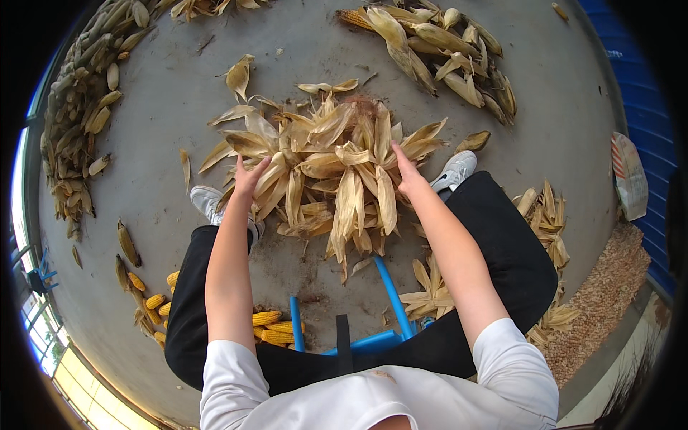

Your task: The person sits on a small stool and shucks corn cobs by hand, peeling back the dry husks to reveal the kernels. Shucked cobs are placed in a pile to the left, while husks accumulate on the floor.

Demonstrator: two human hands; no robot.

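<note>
A broad heap of dry corn husks (322, 166) lies on the floor between my feet. My left hand (250, 174) is at the heap's left side, its thumb and fingers spread against the husks. On the right side, my right hand (407, 167) reaches in with fingers extended along the husks; some fingers are hidden. Neither hand is seen closed around anything. Reddish-brown corn silk (365, 107) sits at the heap's far edge.
Unhusked corn ears (446, 43) lie at the far right, with a long pile of ears (80, 118) at the left. Husked yellow cobs (277, 328) are near a blue stool (371, 342) beneath me. Loose husks (548, 231) and a white sack (630, 174) lie to the right.
</note>
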